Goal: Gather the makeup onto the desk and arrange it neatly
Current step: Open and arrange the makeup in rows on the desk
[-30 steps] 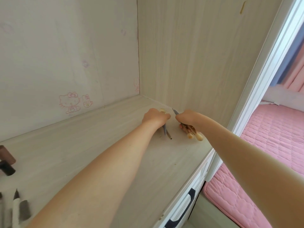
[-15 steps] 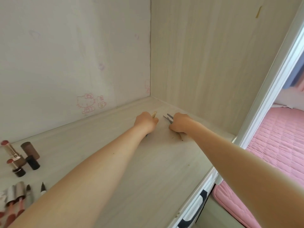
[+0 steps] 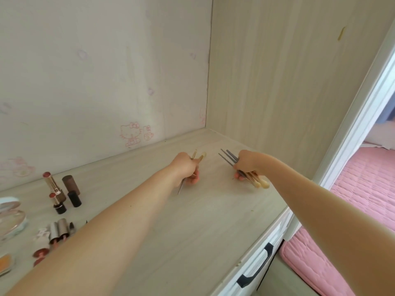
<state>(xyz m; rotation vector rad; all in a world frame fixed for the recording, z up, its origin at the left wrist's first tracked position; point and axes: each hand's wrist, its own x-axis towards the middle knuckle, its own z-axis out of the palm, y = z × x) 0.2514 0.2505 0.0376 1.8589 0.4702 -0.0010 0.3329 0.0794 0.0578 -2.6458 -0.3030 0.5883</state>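
Observation:
My left hand (image 3: pixel 186 167) grips a small bunch of makeup brushes (image 3: pixel 199 156) near the back of the pale wooden desk (image 3: pixel 205 221); their tan bristle tips point away from me. To the right, my right hand (image 3: pixel 245 165) holds several more makeup brushes (image 3: pixel 227 156), grey handles pointing to the back and tan bristle tips (image 3: pixel 261 184) toward me. Both hands rest low on the desk, a short gap apart. At the left stand open lipsticks (image 3: pixel 54 188) and their caps (image 3: pixel 71 184).
A round compact (image 3: pixel 10 216) and more small makeup tubes (image 3: pixel 57 231) lie at the far left edge. A wood side panel (image 3: pixel 277 82) walls off the desk on the right. Drawers with a black handle (image 3: pixel 256 268) are below the front edge; a pink bed (image 3: pixel 352 210) lies beyond.
My hands have moved apart, each with its own bunch of brushes. The view has swung left, bringing the lipsticks and the compact into sight.

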